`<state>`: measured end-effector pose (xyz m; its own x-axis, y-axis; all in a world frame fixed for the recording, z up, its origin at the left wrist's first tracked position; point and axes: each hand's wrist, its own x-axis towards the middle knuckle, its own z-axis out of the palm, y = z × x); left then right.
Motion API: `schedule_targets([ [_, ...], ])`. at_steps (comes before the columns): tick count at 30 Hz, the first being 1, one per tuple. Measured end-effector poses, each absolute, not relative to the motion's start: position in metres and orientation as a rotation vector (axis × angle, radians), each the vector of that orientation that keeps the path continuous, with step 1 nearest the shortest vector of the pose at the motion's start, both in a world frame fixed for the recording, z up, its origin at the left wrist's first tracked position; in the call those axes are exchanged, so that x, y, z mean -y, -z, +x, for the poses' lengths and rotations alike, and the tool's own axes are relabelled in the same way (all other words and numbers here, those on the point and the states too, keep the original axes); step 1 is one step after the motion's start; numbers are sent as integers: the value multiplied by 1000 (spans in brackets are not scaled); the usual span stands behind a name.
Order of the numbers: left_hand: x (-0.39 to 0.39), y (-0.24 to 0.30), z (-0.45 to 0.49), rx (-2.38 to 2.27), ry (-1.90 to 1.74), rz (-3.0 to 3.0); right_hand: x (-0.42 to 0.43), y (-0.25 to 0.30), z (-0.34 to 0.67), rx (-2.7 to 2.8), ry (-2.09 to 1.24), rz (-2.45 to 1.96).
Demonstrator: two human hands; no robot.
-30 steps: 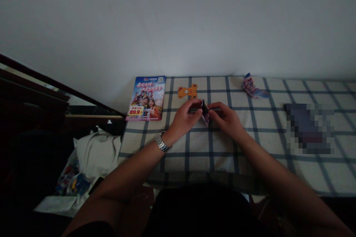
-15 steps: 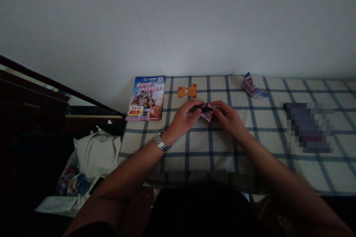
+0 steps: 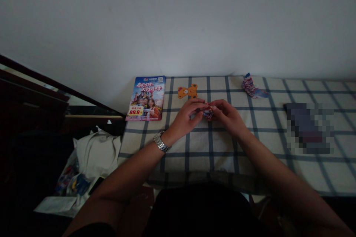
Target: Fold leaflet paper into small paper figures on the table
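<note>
Between my two hands is a small piece of crumpled printed paper point(image 3: 208, 112), red, white and blue, mostly covered by the fingers. My left hand point(image 3: 190, 114), with a metal-band watch point(image 3: 161, 142) at the wrist, closes on its left side. From the right, the fingers of my right hand point(image 3: 227, 117) pinch it. Both hands are just above the checked cloth point(image 3: 178, 159). A flat orange bear figure point(image 3: 187, 91) lies behind my left hand. Farther right, near the wall, rests another crumpled printed paper point(image 3: 252, 87).
A stack of printed flyers point(image 3: 146, 98) lies at the cloth's left end. On the right is a dark, pixelated flat object point(image 3: 307, 127). White bags point(image 3: 97, 152) with mixed contents stand low at the left. A pale wall point(image 3: 194, 22) rises behind.
The paper between my hands looks more compact, its dark open fold no longer visible. My left fingers have moved over it and my hands sit slightly closer. Everything else stays put.
</note>
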<state>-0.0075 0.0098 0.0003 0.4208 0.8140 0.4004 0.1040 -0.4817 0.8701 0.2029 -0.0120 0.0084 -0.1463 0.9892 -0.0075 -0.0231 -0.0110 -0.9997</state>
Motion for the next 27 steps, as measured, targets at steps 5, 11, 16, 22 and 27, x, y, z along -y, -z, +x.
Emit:
schedule_targets([
  [5, -10, -2, -8, -798, -1093, 1873, 11, -10, 202, 1341, -1296, -1102],
  [11, -10, -3, -6, -829, -1131, 1677, 13, -8, 200, 1415, -1274, -1093],
  [16, -15, 0, -7, -915, -1083, 1607, 16, -8, 200, 1470, -1274, -1068],
  [22, -19, 1, -8, -905, -1049, 1603, 18, -8, 200, 1550, -1252, -1081],
  [27, -18, 0, -8, -926, -1058, 1583, 18, -9, 200, 1547, -1255, -1048],
])
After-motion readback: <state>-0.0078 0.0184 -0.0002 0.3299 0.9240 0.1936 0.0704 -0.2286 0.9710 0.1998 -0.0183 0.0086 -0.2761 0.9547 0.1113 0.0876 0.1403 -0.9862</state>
